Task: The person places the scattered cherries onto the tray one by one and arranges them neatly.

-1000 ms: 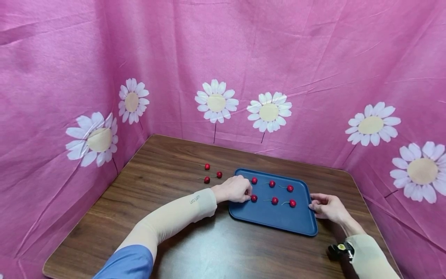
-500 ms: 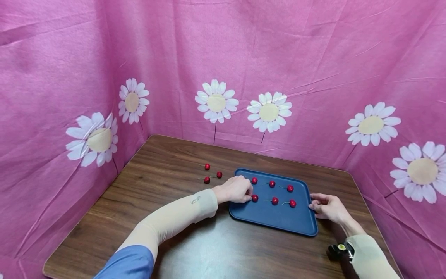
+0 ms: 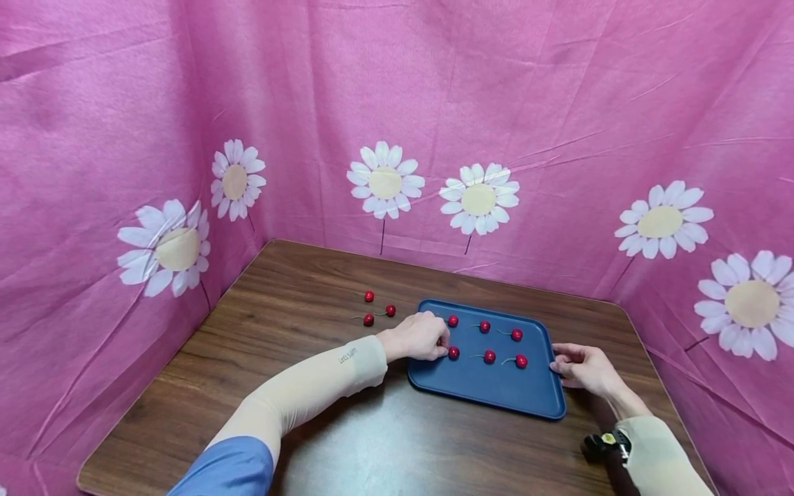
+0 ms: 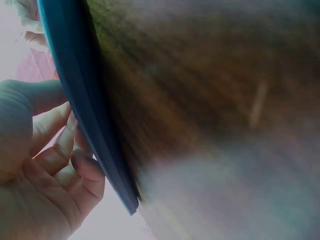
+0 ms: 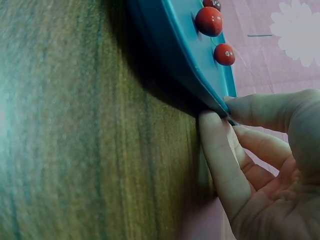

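Note:
A blue rectangular tray (image 3: 484, 394) lies on the wooden table, bearing red cherries with thin green stems in two rows. My left hand (image 3: 422, 337) reaches over the tray's left side, its curled fingers pinching the near-left cherry (image 3: 453, 353) at its stem side; the stem is hidden by the fingers. In the left wrist view, that hand (image 4: 45, 160) shows partly behind the tray's rim (image 4: 90, 105). My right hand (image 3: 586, 370) holds the tray's right edge. The right wrist view shows its thumb and fingers (image 5: 220, 160) pinching the rim near the red cherries (image 5: 209, 21).
Three loose cherries, among them a rear one (image 3: 369, 296), lie on the table (image 3: 298, 303) left of the tray. A pink curtain (image 3: 546, 124) with printed daisies surrounds the table at the back and sides. A black wrist device (image 3: 604, 444) sits on the right forearm.
The near-left cherry shifts very slightly to the right along with the left fingers. The right hand, tray and other cherries stay where they were.

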Tool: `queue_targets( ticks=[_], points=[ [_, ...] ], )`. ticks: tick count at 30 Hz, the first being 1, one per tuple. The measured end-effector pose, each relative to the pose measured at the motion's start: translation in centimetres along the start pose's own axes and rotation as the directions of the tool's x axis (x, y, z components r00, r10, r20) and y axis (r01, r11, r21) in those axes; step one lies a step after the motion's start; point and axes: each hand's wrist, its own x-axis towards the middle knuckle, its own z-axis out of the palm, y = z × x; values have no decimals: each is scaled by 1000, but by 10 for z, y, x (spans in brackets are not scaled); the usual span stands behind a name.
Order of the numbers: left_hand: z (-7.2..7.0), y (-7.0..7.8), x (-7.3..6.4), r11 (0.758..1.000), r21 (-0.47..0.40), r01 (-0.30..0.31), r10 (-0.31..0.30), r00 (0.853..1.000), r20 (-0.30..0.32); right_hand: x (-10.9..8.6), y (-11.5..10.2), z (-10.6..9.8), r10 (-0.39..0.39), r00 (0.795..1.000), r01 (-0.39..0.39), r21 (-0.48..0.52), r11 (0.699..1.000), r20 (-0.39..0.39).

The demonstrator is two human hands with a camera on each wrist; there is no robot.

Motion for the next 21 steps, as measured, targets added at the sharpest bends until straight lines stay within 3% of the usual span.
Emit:
queue_targets(
  ticks=[12, 17, 21],
  points=[
    [-11, -5, -8, 998, -58, 1, -1, 1000, -10, 0, 0, -1, 1, 1000, -1, -3, 1000, 5],
    [-19, -16, -16, 996, -86, -23, 19, 999, -44, -2, -3, -1, -1, 1000, 1, -5, 1000, 6],
    [-24, -30, -27, 993, -118, -7, -2, 997, -72, -2, -4, 0, -3, 1000, 3, 1, 1000, 7]
  ],
)
